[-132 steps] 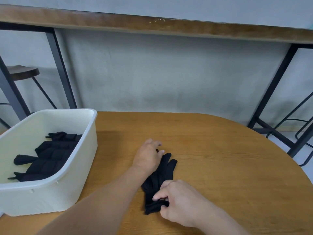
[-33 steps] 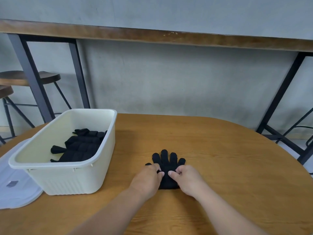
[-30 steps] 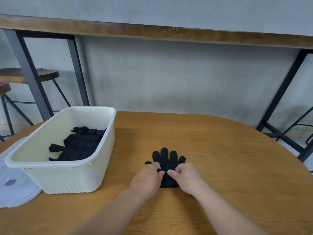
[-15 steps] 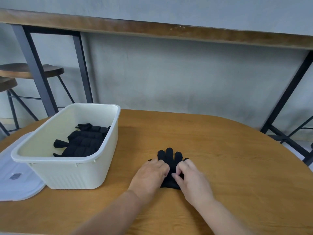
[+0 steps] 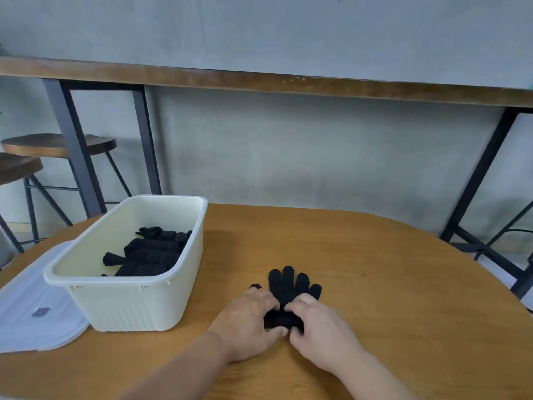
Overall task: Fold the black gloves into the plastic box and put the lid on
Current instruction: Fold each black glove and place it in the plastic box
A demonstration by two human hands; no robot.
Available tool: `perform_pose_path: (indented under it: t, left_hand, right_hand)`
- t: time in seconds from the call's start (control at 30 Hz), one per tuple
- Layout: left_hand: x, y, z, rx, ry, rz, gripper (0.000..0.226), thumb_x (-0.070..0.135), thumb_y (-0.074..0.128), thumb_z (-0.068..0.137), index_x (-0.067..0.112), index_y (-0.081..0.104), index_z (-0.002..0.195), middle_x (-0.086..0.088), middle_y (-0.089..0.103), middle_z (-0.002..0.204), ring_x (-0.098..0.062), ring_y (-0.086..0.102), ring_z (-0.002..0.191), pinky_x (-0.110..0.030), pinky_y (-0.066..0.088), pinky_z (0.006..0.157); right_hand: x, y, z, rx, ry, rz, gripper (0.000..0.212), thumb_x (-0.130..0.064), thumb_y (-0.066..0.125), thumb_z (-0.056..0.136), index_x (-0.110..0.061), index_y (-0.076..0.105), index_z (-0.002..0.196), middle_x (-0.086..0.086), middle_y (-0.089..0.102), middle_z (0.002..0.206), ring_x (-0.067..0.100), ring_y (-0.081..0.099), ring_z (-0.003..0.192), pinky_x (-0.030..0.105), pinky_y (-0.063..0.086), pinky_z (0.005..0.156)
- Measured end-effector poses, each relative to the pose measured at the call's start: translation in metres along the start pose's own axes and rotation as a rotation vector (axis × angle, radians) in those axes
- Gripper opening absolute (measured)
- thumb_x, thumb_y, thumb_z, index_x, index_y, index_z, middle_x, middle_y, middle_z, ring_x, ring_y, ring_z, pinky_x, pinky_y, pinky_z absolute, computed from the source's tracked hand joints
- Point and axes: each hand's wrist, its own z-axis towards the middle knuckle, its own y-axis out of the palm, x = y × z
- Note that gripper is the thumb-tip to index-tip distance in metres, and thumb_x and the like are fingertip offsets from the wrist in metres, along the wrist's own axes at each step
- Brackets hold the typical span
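Observation:
A black glove (image 5: 288, 285) lies on the wooden table (image 5: 389, 284), fingers pointing away from me. My left hand (image 5: 248, 319) and my right hand (image 5: 320, 324) both pinch its cuff end, which is rolled up into a thick fold between them. To the left stands the cream plastic box (image 5: 127, 301), open, with several black gloves (image 5: 150, 252) lying in it. The translucent lid (image 5: 31, 310) lies flat on the table left of the box, partly under it.
Two wooden stools (image 5: 54, 145) stand beyond the table at the left. A long wooden shelf on black metal legs (image 5: 259, 82) runs along the grey wall behind. The table's curved edge falls away at the right.
Both hands have slid back from the glove's palm to its cuff and gathered the cuff into a fold. The camera has tilted a little; the box and lid stay put.

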Motion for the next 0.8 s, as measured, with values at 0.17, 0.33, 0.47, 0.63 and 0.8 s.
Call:
perform_pose_path:
  t: [0.17, 0.33, 0.47, 0.63, 0.8]
  left_hand:
    - [0.007, -0.004, -0.008, 0.002, -0.006, 0.013, 0.025, 0.037, 0.053, 0.090, 0.031, 0.057, 0.114, 0.014, 0.056, 0.108, -0.004, 0.045, 0.101, -0.015, 0.035, 0.083]
    - [0.011, -0.005, -0.011, 0.003, -0.188, -0.190, 0.015, 0.038, 0.053, 0.095, 0.034, 0.059, 0.108, 0.016, 0.049, 0.082, 0.000, 0.046, 0.072, -0.012, 0.033, 0.061]
    - [0.011, -0.006, -0.004, -0.028, -0.306, -0.317, 0.015, 0.039, 0.052, 0.096, 0.032, 0.062, 0.104, 0.013, 0.056, 0.077, -0.003, 0.051, 0.069, -0.018, 0.042, 0.064]
    - [0.014, -0.006, 0.014, -0.074, -0.413, -0.264, 0.021, 0.041, 0.049, 0.097, 0.029, 0.063, 0.106, 0.008, 0.064, 0.089, -0.011, 0.060, 0.084, -0.027, 0.050, 0.076]
    - [0.013, -0.002, 0.023, -0.034, -0.435, -0.173, 0.014, 0.041, 0.054, 0.094, 0.029, 0.059, 0.099, 0.010, 0.059, 0.086, -0.011, 0.059, 0.084, -0.029, 0.050, 0.075]
  right_hand:
    - [0.001, -0.002, -0.001, -0.006, 0.070, 0.071, 0.031, -0.026, 0.049, 0.091, -0.037, 0.064, 0.116, -0.019, 0.056, 0.109, 0.005, 0.058, 0.088, 0.018, 0.041, 0.066]
    - [0.008, -0.003, -0.003, -0.099, 0.197, 0.369, 0.014, -0.036, 0.054, 0.092, -0.042, 0.065, 0.098, -0.013, 0.063, 0.090, 0.008, 0.058, 0.074, 0.028, 0.048, 0.068]
    - [0.012, -0.003, 0.001, -0.083, 0.269, 0.482, 0.010, -0.037, 0.057, 0.095, -0.039, 0.066, 0.100, -0.010, 0.063, 0.083, 0.008, 0.059, 0.077, 0.026, 0.047, 0.072]
    - [0.012, 0.002, 0.014, -0.004, 0.364, 0.485, 0.013, -0.036, 0.057, 0.095, -0.032, 0.067, 0.102, -0.013, 0.055, 0.068, 0.006, 0.050, 0.063, 0.024, 0.042, 0.062]
    - [0.013, 0.004, 0.021, 0.052, 0.401, 0.358, 0.013, -0.042, 0.061, 0.092, -0.035, 0.062, 0.103, -0.014, 0.051, 0.074, 0.007, 0.051, 0.066, 0.028, 0.046, 0.066]
